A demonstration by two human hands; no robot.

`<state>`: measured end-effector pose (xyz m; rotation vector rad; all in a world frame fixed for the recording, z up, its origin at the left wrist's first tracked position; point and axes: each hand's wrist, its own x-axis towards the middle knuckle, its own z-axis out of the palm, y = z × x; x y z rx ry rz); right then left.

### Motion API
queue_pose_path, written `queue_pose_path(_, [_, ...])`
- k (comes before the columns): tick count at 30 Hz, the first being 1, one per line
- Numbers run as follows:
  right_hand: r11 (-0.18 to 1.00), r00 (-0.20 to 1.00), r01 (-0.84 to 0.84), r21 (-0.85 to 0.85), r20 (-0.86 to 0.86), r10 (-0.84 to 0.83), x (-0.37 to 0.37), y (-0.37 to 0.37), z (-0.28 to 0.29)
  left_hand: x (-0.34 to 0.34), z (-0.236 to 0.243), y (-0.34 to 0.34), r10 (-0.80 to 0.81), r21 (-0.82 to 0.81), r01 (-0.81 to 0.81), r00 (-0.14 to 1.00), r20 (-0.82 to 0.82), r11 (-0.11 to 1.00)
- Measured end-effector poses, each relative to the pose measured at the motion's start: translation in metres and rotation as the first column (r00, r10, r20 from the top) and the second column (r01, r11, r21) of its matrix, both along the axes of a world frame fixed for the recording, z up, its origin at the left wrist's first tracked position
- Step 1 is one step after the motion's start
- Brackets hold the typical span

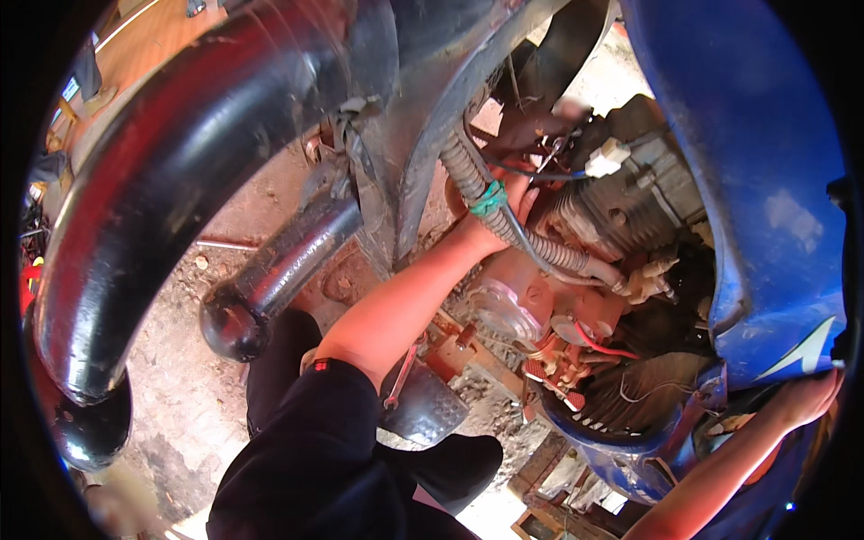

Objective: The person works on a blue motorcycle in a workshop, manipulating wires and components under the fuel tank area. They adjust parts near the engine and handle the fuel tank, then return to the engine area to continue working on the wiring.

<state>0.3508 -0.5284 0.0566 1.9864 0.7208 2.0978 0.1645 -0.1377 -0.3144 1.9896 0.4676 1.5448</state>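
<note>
My left hand (517, 198) reaches in beside a finned engine block (621, 202), partly hidden behind a ribbed grey hose (466, 171) tied with a green strip (489, 199). Its fingers look curled next to a small shiny metal part; what they grip is hidden. A white connector (607, 157) on a dark wire hangs just right of those fingers. At the far right my right hand (805, 399) is closed by the lower edge of a blue body panel (756, 171), at the picture's rim. I cannot make out what it holds.
A curved black fender (198, 135) fills the upper left, with a black cylinder (288, 270) below it. A wrench (399, 376) lies by a dark pedal plate (423, 409). A red wire (598, 342) sticks out under the engine. Dusty concrete (180, 396) lies at lower left.
</note>
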Motion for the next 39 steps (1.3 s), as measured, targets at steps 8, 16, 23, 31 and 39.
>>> queue_pose_path(8, [0.999, 0.999, -0.037, 0.005, -0.002, 0.037, 0.030, 0.004, -0.002, 0.010, -0.022, 0.007, -0.098, -0.412, 0.263, 0.920, 0.381, 0.872])
queue_pose_path(16, [0.992, 0.993, -0.085, 0.092, -0.077, 0.092, 0.033, -0.018, 0.009, -0.019, 0.020, -0.012, 0.047, -0.391, -0.089, 0.992, -0.115, 0.916])
queue_pose_path(23, [0.814, 0.808, -0.392, 0.428, -0.263, 0.527, -0.004, 0.036, -0.015, -0.003, -0.016, 0.009, 0.061, -0.369, 0.015, 0.979, 0.194, 0.929])
queue_pose_path(31, [0.782, 0.778, -0.478, 0.400, -0.222, 0.588, 0.021, 0.016, -0.008, -0.067, 0.091, -0.001, -0.530, -0.384, 0.804, 0.590, 0.609, 0.454])
queue_pose_path(39, [0.948, 0.942, -0.257, 0.188, -0.171, 0.289, 0.022, 0.008, -0.006, -0.042, 0.079, 0.020, -0.374, -0.338, 0.206, 0.728, -0.574, 0.918])
